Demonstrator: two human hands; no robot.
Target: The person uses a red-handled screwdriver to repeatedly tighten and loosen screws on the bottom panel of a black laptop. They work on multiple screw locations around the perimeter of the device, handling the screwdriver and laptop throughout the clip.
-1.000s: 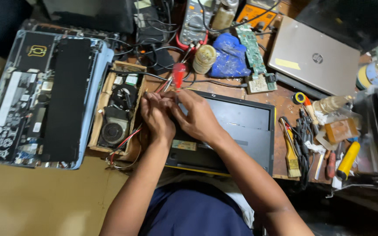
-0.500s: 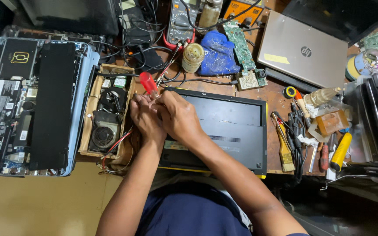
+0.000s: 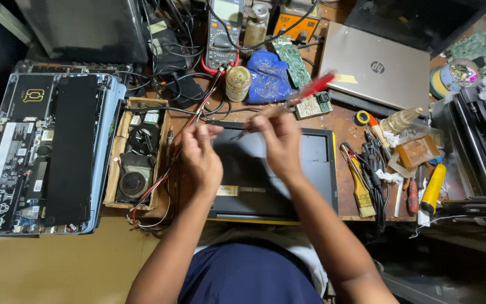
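Note:
Both my hands hover over a black flat laptop panel (image 3: pixel 310 169) that lies on the wooden bench in front of me. My right hand (image 3: pixel 279 141) grips a red-handled screwdriver-like tool (image 3: pixel 313 87); the handle is motion-blurred and points up to the right, and the thin metal tip points left toward my other hand. My left hand (image 3: pixel 198 155) is over the panel's left edge with its fingers curled and the fingertips pinched together. I cannot make out anything between them. A small gap separates the two hands.
An opened laptop base with a long black battery (image 3: pixel 46 152) lies at the left. Beside it is a wooden tray with fans (image 3: pixel 136 169). A multimeter (image 3: pixel 223 34), blue cloth (image 3: pixel 268 76), green circuit board (image 3: pixel 291 56) and closed silver laptop (image 3: pixel 375 70) sit behind. A yellow brush (image 3: pixel 361 191) and screwdrivers (image 3: pixel 433 188) lie at the right.
My hands were pressed together over the panel's left corner. Now they have parted, and my right hand has swung right and up with the red tool.

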